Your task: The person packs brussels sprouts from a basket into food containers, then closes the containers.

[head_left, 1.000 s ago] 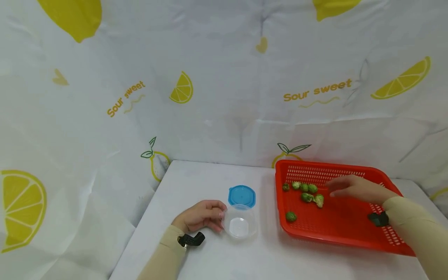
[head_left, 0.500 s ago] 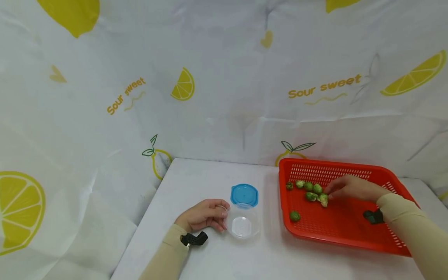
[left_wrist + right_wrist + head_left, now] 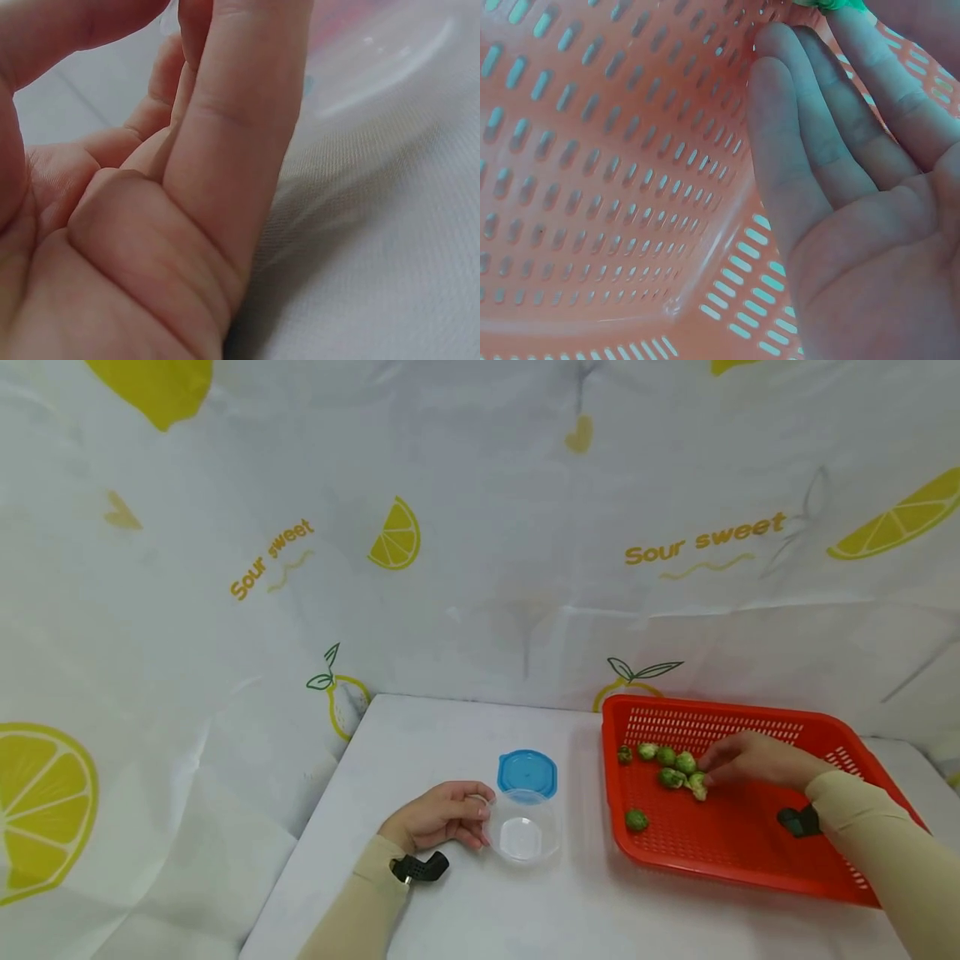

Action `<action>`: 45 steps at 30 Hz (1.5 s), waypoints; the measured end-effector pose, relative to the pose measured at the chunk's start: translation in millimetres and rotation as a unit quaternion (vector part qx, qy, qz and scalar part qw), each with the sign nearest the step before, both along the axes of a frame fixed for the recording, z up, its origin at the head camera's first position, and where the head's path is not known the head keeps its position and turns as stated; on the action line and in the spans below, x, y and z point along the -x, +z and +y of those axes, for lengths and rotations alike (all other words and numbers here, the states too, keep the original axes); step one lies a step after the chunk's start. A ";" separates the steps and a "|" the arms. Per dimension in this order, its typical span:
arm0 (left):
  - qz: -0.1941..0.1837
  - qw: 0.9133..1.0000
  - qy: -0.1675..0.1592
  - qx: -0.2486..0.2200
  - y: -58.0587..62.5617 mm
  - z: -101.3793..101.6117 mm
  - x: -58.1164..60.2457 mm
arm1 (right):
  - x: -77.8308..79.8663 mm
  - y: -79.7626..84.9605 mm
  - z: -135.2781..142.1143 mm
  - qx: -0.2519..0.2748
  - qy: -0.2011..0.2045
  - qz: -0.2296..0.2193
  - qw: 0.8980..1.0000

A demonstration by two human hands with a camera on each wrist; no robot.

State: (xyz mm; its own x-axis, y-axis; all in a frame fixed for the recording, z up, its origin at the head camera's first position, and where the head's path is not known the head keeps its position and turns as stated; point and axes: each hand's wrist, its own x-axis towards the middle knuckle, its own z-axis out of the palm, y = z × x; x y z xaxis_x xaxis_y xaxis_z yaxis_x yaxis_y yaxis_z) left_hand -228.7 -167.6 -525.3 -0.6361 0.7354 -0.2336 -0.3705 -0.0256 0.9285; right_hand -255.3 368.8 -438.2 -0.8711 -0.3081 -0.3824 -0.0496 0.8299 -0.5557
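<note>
Lemon-printed white cloth backs a white table. On the table lies a blue lid, partly hidden by a clear bowl, which the left hand pinches at its rim. At right, a red basket holds Brussels sprouts — a cluster toward the back left, one apart nearer the front. The right hand reaches inside, fingertips at the cluster; whether they pinch a sprout cannot be told — one second earlier, they hovered clear of it.
</note>
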 end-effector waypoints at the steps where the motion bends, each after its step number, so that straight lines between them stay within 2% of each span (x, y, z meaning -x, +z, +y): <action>1: 0.000 1.000 -0.001 -0.001 0.2 0.3 0.2 | -0.1 0.0 -0.2 -0.003 -0.003 -0.001 1.000; 9: 0.001 1.000 -0.009 -0.007 -1.4 2.2 2.1 | -2.4 0.1 -1.6 -0.016 -0.011 -0.009 1.000; 17: -0.006 1.000 -0.014 -0.019 -6.6 0.5 2.8 | -0.6 -1.3 -6.0 -0.017 -0.004 0.004 1.000; 30: -0.016 1.000 -0.010 -0.017 -5.4 1.3 2.1 | -1.3 -3.9 -11.0 -0.008 -0.015 0.005 1.000; 45: -0.008 1.000 -0.015 -0.025 -4.5 0.6 1.1 | -9.6 7.1 -4.9 -0.009 -0.017 -0.010 1.000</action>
